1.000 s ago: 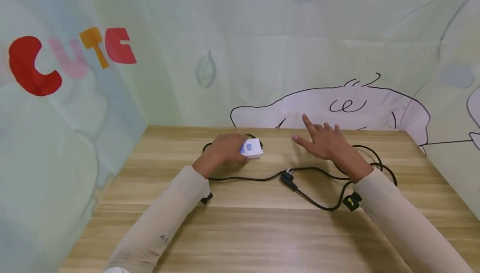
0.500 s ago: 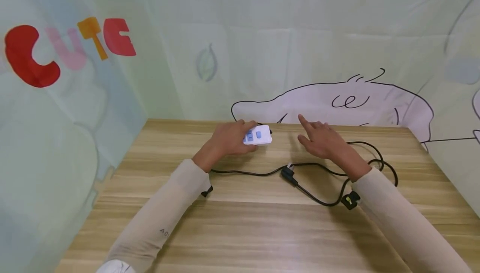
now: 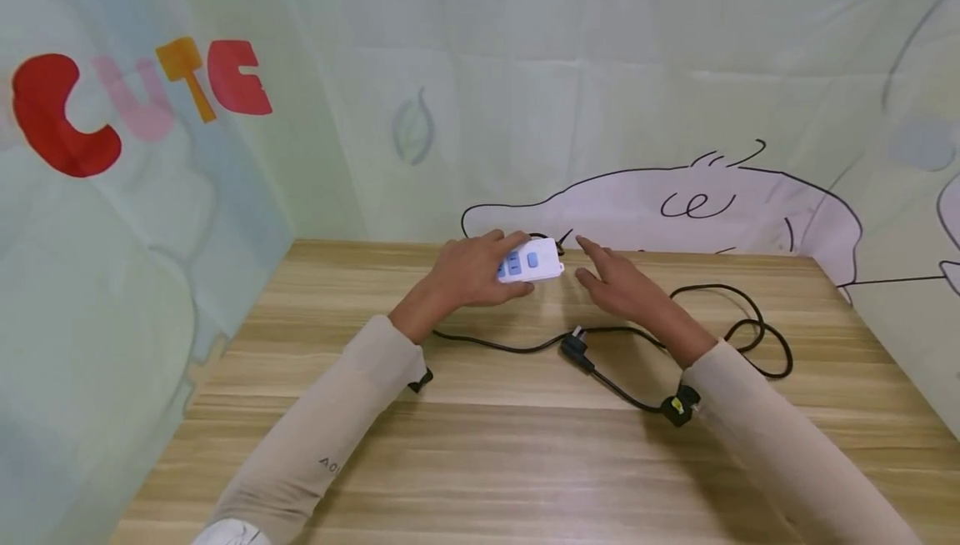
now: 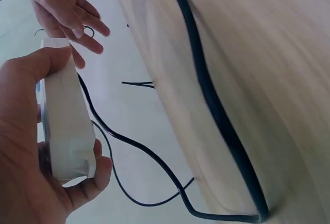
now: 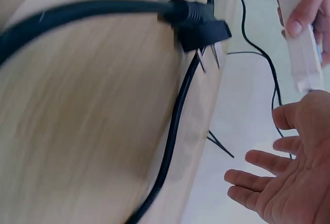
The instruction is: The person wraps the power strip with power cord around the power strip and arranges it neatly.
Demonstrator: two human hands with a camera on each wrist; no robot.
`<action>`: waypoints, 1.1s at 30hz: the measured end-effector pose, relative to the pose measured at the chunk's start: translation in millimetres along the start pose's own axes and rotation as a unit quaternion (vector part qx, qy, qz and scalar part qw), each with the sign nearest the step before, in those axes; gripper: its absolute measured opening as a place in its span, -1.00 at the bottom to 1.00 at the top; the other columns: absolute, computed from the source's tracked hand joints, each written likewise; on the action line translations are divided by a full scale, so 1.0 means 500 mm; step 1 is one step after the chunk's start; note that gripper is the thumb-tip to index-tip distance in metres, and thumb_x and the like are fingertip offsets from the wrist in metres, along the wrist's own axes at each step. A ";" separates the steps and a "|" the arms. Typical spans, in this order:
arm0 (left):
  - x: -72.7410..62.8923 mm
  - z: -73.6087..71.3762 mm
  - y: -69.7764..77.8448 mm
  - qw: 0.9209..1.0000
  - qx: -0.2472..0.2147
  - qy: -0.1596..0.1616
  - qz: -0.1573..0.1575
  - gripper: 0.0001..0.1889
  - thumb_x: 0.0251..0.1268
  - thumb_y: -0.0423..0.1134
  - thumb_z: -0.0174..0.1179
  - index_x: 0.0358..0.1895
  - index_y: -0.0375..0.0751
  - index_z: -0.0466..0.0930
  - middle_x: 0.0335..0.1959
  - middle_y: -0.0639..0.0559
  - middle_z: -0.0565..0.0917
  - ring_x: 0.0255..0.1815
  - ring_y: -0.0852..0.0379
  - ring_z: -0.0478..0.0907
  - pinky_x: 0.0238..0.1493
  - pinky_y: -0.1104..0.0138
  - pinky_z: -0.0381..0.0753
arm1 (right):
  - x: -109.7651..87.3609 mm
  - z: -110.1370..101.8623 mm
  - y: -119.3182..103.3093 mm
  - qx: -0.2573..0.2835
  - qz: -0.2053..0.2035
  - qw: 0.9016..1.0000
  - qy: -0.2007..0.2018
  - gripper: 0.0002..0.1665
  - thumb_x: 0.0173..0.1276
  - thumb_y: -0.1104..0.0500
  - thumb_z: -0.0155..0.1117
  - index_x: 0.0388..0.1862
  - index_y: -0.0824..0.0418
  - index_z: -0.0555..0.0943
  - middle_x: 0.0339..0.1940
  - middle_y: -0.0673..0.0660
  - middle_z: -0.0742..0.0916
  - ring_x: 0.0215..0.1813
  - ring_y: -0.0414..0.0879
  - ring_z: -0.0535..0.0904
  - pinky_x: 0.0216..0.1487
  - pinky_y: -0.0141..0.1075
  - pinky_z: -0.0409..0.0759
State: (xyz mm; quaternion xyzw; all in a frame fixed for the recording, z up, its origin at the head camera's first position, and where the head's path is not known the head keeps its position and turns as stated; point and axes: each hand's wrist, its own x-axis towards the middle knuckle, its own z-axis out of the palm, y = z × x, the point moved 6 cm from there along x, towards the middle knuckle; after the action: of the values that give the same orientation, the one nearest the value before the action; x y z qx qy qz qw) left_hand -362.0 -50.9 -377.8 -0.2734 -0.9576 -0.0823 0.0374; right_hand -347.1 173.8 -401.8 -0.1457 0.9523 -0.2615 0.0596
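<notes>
My left hand (image 3: 471, 272) grips a white power strip (image 3: 546, 260) with blue sockets and a blue switch, thumb on the near side and fingers over the far side. In the left wrist view the power strip (image 4: 71, 121) is held above the table. Just right of its end, my right hand (image 3: 621, 285) holds nothing, its fingers spread and relaxed. The right wrist view shows that palm (image 5: 296, 182) turned up close to the strip's end. A black cord (image 3: 517, 350) runs from the strip across the table, and its black plug (image 3: 576, 348) lies below the hands, prongs up.
Loops of the cord (image 3: 772, 337) lie on the right side of the wooden table (image 3: 480, 462). A fabric backdrop (image 3: 360, 145) with cartoon drawings stands behind the table's back edge and along the left.
My left hand has lifted the power strip off the table and carried it rightward. My right hand has shifted left toward the strip's end, most in the last half second.
</notes>
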 end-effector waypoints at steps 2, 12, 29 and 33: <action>0.000 -0.007 0.005 1.000 -0.005 0.012 0.006 -0.16 0.45 0.42 0.27 0.71 0.24 0.38 0.22 -0.07 0.72 -0.12 0.00 0.67 -0.22 0.09 0.66 | 0.006 0.003 -0.003 0.034 -0.006 0.999 0.010 -0.19 0.90 0.01 -0.08 0.92 0.25 -0.02 0.80 0.50 0.34 0.79 0.51 0.27 0.73 0.41 0.30; 0.000 -0.030 0.020 0.999 -0.021 0.030 0.016 -0.14 0.45 0.43 0.27 0.73 0.23 0.38 0.23 -0.08 0.71 -0.12 -0.01 0.66 -0.25 0.13 0.61 | 0.040 0.021 -0.035 0.192 -0.009 0.981 0.036 -0.19 0.82 0.13 -0.09 0.91 0.25 0.01 0.79 0.45 0.39 0.74 0.37 0.44 0.61 0.25 0.52; -0.002 -0.047 0.032 0.997 -0.055 0.042 0.040 -0.14 0.46 0.42 0.26 0.73 0.19 0.39 0.32 -0.10 0.70 -0.05 -0.01 0.66 -0.18 0.13 0.59 | 0.068 0.035 -0.037 0.454 -0.013 0.889 0.062 -0.18 0.82 0.33 0.02 0.92 -0.03 0.14 0.83 0.27 0.34 0.65 0.07 0.44 0.40 -0.28 0.62; -0.002 -0.049 0.034 0.996 -0.063 0.041 0.044 -0.15 0.46 0.41 0.27 0.72 0.20 0.39 0.33 -0.09 0.70 -0.03 -0.03 0.66 -0.14 0.12 0.60 | 0.074 0.037 -0.044 0.513 -0.015 0.856 0.060 -0.23 0.86 0.29 -0.05 0.91 -0.03 0.14 0.82 0.24 0.37 0.54 -0.09 0.50 0.26 -0.46 0.63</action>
State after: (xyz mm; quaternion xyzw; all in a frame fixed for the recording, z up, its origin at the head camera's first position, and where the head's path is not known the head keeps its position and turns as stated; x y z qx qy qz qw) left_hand -351.6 -41.5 -351.4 -0.3135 -0.9352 -0.1519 0.0628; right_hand -373.4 135.6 -407.7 -0.0928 0.6826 -0.7220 0.0649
